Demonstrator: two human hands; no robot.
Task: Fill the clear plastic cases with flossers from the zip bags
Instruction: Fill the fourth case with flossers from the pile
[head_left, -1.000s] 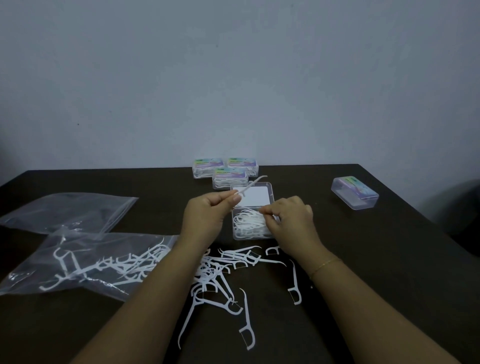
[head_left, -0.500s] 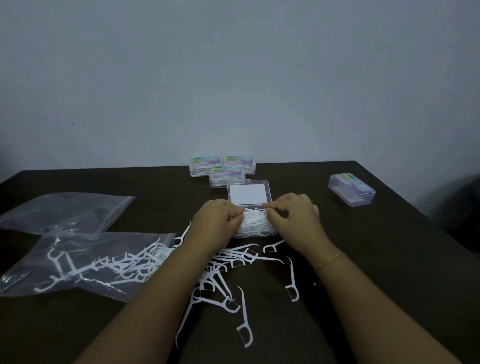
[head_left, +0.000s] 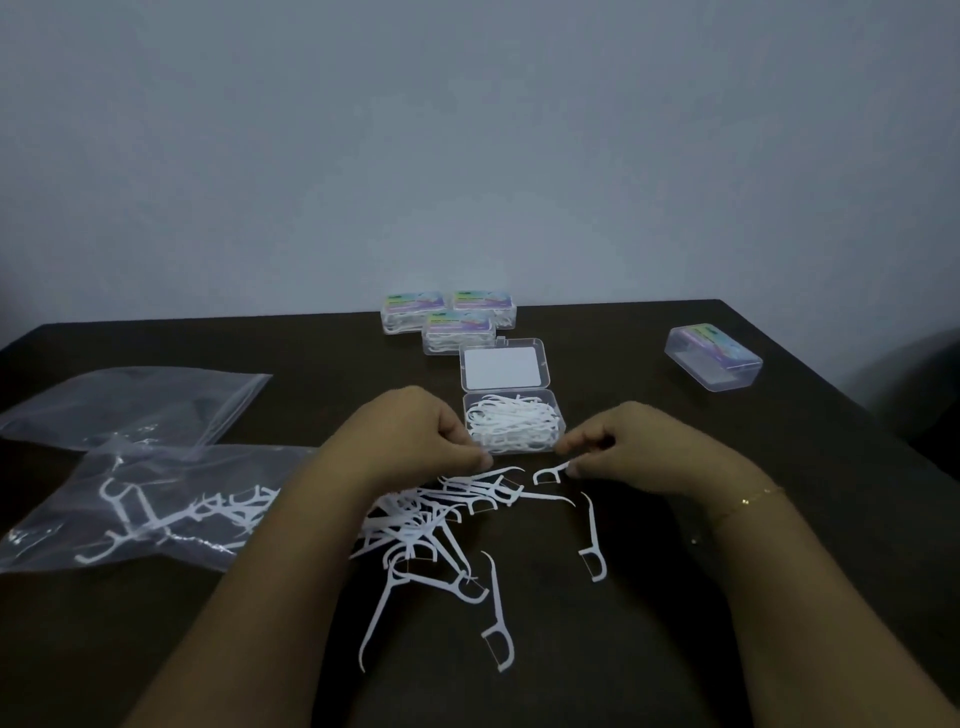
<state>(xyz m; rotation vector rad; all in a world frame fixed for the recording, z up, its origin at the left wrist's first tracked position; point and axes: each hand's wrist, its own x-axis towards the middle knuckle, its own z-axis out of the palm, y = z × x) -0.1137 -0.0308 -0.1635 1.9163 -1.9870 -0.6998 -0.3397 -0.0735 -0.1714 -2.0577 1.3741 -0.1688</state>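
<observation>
Table (head_left: 779, 519) was dark, with all items on it. Two zip bags lay at 9 o'clock of the hands: the far bag (head_left: 130, 405) looked nearly empty, the near bag (head_left: 156, 509) held flossers. Three closed cases (head_left: 449, 319) sat clustered at 12 o'clock, a fourth case (head_left: 714, 364) lay apart at 2 o'clock. The open case (head_left: 511, 426) lay between the hands, lid flat at its 12 o'clock side, tray holding a mound of flossers about level with the rim. A loose pile (head_left: 441, 519) lay at 6 o'clock of that case, with single flossers scattered toward 5 o'clock. Left hand (head_left: 410, 441) was curled, fingertips down at the top of the pile; whether it pinched anything could not be told. Right hand (head_left: 639, 447) was curled, thumb and forefinger closing on one flosser (head_left: 550, 473) just at the case's 5 o'clock corner. Judgement: pickup step. Take flossers by the handle, one or few at a time, lay them parallel to those in the tray so the lid can close; the mound looked nearly full.
</observation>
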